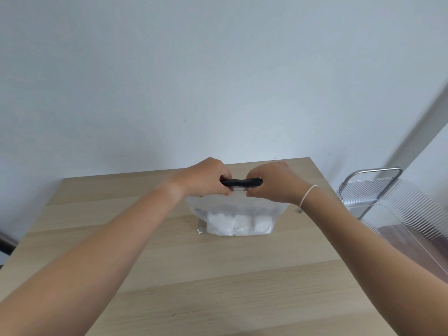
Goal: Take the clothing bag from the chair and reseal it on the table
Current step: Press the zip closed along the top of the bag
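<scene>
Fingers [226, 190] pinch upright bag [236, 215] (top strip left-right).

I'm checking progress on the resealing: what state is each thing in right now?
Bag: on the table, top edge held up, white clothing inside.
Black strip: at the bag's top, between both hands.
Left hand: pinching the top.
Right hand: pinching the top.
Chair: beside the table.

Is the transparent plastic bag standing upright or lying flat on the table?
Upright: the clear plastic bag stands on the wooden table, both hands pinching its top edge.
</scene>
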Demonstrator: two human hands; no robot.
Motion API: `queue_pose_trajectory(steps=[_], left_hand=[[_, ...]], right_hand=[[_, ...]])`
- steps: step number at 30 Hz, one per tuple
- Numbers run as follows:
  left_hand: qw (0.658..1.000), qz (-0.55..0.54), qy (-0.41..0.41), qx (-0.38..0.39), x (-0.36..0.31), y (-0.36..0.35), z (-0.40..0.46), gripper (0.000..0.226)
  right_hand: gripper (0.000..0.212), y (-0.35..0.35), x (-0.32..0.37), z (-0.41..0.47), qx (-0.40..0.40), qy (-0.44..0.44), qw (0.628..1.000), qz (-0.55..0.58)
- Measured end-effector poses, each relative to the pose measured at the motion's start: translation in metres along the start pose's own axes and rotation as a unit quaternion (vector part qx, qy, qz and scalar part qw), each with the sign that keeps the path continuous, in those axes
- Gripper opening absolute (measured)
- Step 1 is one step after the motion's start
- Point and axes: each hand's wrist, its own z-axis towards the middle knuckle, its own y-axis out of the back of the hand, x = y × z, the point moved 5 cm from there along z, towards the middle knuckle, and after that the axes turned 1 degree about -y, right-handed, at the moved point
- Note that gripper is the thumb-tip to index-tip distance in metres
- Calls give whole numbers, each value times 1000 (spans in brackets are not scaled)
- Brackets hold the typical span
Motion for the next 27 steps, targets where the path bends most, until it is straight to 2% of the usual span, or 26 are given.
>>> queue_pose_trajectory(steps=[3,8,16,27], left_hand=[[1000,0,1,3,-1,-1,1,17],[1000,11,-6,-2,1,-3,4,8],[1000,-5,-10,-3,6,-4,8,23],[1000,9,-16,2,7,-3,9,12]], right_hand=[[17,-2,1,0,-4,0,1000,1],[12,-1,2,0,-2,-2,1000,16],[14,-1,-1,-1,0,-11,999,32],[15,-1,1,-1,8,-17,999,38]])
